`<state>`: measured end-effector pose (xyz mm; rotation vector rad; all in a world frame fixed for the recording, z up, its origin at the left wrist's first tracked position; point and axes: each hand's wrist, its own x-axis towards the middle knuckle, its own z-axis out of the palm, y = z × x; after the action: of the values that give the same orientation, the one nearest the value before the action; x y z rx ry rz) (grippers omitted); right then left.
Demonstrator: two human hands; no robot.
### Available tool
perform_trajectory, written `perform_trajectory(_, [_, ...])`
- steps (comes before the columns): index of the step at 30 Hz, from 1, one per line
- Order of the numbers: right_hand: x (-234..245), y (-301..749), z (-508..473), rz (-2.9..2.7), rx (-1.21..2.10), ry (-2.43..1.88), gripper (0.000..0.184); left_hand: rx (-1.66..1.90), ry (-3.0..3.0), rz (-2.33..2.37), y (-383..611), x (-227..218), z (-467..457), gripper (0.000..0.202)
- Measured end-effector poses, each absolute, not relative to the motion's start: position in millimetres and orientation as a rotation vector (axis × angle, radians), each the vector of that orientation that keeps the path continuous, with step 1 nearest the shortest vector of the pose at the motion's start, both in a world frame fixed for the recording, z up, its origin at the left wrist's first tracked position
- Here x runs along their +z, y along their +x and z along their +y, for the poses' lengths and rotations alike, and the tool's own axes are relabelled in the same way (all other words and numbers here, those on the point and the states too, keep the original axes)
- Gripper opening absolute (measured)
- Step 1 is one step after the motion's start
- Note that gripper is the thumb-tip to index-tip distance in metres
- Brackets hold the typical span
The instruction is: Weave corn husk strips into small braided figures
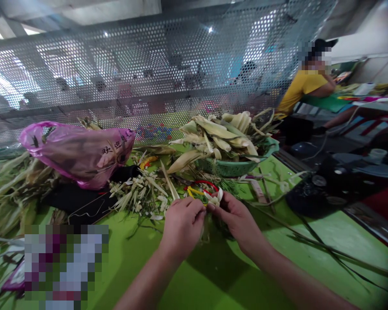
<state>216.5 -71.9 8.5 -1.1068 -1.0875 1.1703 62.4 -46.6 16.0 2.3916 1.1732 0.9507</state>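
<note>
My right hand (234,215) pinches a small pale corn husk piece (217,198), folded like petals, between thumb and fingers. Close beside it, my left hand (184,221) is closed with its fingertips pressed together; what it grips is too small or hidden to tell. Just beyond both hands lie red and yellow loops (210,184), which look like scissor handles. Cut husk scraps (142,191) are heaped to the left of my hands. Behind them stands a green basket (233,168) piled high with dried corn husks (226,133).
A pink plastic bag (80,150) stands back left, near more husks (11,189). Long stems (330,245) cross the green table (233,284) on the right. A perforated metal screen (132,77) rises behind. A person in yellow (302,90) sits back right, near a black bag (310,198).
</note>
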Motion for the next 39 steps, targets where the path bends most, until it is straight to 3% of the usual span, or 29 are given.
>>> perform_trajectory(5, [8,220,-71,-1.083,1.122,-1.165,0.025,0.886,2.335,1.117,62,18,-48,0.013])
perform_trajectory(10, [4,223,-70,-1.104,1.089,-1.160,0.029,0.841,2.010,1.041,61,16,-46,0.005])
perform_trajectory(14, [0,224,-70,-1.171,1.041,-1.218,0.028,0.844,1.696,0.830,65,17,-44,0.030])
perform_trajectory(19, [7,226,-73,-1.251,0.927,-1.277,0.024,0.781,1.522,0.712,67,15,-40,0.032])
perform_trajectory(25, [8,235,-69,-1.218,0.902,-1.363,0.027,0.743,1.580,0.911,66,11,-40,0.020])
perform_trajectory(39, [16,239,-68,-1.201,1.010,-1.329,0.028,0.716,1.924,0.882,66,17,-42,0.021])
